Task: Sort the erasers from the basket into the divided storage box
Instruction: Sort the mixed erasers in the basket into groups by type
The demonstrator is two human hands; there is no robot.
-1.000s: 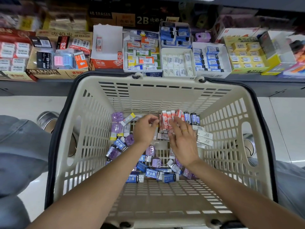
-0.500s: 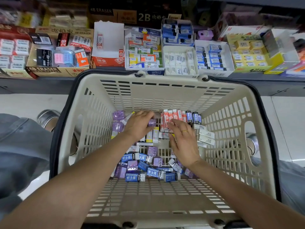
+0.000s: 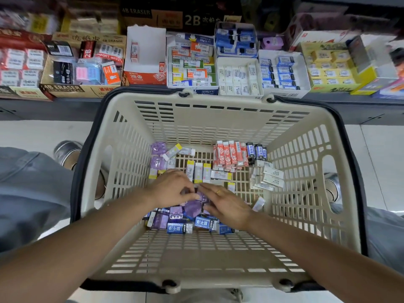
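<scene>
We saw both hands low in the beige basket (image 3: 218, 127), meeting over a heap of purple erasers (image 3: 193, 207) at the middle of its floor. The left hand (image 3: 172, 189) curled its fingers down onto that heap; whether it held one we could not tell. The right hand (image 3: 227, 206) lay flatter, fingers nearly straight, touching the same purple pieces. Six or so red-and-white erasers (image 3: 229, 155) stood in a row at the far wall, long axes pointing away from us, two dark blue erasers (image 3: 256, 152) beside them. Three yellow-tipped erasers (image 3: 198, 171) lay parallel, pointing likewise. Blue erasers (image 3: 179, 228) lay crosswise nearest us.
</scene>
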